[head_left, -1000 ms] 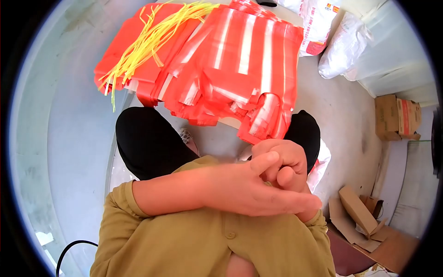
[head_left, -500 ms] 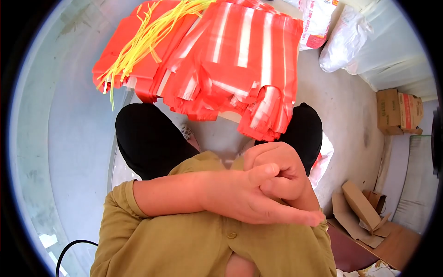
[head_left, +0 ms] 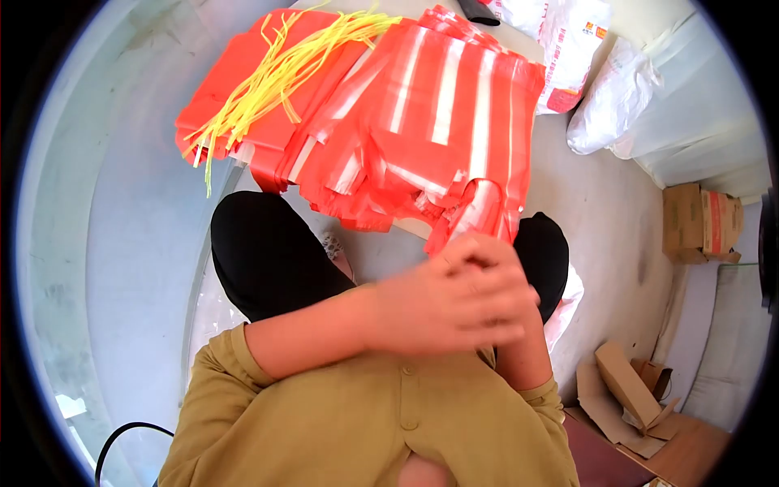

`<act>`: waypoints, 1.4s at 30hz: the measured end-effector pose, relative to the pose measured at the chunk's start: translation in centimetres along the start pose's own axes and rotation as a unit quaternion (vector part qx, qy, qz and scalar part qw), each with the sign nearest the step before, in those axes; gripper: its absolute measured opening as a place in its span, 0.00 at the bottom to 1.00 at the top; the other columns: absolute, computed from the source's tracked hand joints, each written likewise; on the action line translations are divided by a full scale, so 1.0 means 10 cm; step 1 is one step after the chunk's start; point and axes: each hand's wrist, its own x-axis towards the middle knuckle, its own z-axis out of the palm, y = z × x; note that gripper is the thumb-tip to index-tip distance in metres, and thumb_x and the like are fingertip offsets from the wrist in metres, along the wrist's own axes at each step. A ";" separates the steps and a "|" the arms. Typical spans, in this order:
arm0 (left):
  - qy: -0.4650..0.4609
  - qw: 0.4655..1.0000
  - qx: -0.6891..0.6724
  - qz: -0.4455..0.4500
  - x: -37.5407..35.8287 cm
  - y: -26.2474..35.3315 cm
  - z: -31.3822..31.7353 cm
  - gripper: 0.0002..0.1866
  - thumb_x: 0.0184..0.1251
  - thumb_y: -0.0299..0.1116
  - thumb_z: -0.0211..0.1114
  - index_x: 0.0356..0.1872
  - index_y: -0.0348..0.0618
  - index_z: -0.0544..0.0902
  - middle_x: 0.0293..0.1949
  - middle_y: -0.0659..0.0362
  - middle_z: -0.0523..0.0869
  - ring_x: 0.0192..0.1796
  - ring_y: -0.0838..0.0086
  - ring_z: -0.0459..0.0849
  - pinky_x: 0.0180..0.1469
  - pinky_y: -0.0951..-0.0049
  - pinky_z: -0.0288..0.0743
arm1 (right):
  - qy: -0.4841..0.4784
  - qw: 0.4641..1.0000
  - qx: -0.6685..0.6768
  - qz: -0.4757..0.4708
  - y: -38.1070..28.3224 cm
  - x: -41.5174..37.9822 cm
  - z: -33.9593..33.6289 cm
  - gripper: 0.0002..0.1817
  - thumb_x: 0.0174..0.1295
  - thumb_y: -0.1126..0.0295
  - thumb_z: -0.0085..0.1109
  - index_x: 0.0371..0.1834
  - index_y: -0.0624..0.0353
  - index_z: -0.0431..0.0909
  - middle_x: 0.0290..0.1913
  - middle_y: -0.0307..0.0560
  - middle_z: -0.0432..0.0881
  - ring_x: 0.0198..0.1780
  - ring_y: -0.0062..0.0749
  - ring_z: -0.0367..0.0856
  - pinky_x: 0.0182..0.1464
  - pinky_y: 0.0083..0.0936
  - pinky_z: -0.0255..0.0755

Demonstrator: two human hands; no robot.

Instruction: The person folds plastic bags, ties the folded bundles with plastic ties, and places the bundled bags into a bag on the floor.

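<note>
My left hand (head_left: 442, 308) lies across my right hand and wrist in front of my torso, its fingers stretched toward the right and somewhat blurred. Behind it my right hand (head_left: 483, 246) shows only in part, and its fingers are mostly hidden. Just beyond both hands is a stack of red-and-white striped plastic bags (head_left: 442, 97), whose near handle ends hang toward my knees. A bundle of yellow strips (head_left: 264, 81) rests on the folded red plastic (head_left: 223, 77) at the stack's left. I see nothing held in the left hand.
My black-clad knees (head_left: 272, 256) flank the hands. White printed sacks (head_left: 572, 49) and a white plastic bag (head_left: 614, 97) stand at the back right. A cardboard box (head_left: 686, 223) is by the right wall, with opened cardboard (head_left: 625, 390) lower right. A black cable (head_left: 109, 446) curves at lower left.
My left hand has moved up over my right hand, which was a visible closed fist before. The view has shifted slightly, so the bags appear lower.
</note>
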 end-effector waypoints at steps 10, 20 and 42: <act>0.113 0.822 -0.118 -0.545 -0.84 -1.04 0.33 0.31 0.76 0.36 0.64 0.76 0.38 0.70 0.80 0.45 0.65 0.83 0.50 0.62 0.82 0.57 0.58 | 0.141 0.939 -0.314 0.010 0.78 0.82 -0.23 0.29 0.64 0.64 0.70 0.66 0.68 0.75 0.62 0.64 0.81 0.64 0.60 0.78 0.68 0.47 0.72; 0.243 0.584 -0.462 -0.622 -1.02 -1.27 0.18 0.41 0.87 0.61 0.44 0.83 0.35 0.57 0.80 0.50 0.66 0.80 0.63 0.66 0.79 0.63 0.60 | 0.075 0.899 -0.427 0.062 0.82 1.25 0.00 0.28 0.56 0.67 0.74 0.61 0.61 0.80 0.51 0.54 0.82 0.57 0.53 0.79 0.67 0.47 0.70; -0.041 0.885 -0.035 -0.462 -0.99 -0.88 -0.17 0.30 0.72 0.33 0.65 0.74 0.41 0.74 0.77 0.42 0.69 0.78 0.45 0.67 0.78 0.51 0.65 | 0.127 0.930 -0.343 -0.025 0.99 1.21 -0.09 0.15 0.66 0.77 0.64 0.55 0.62 0.85 0.60 0.54 0.85 0.60 0.50 0.82 0.65 0.40 0.76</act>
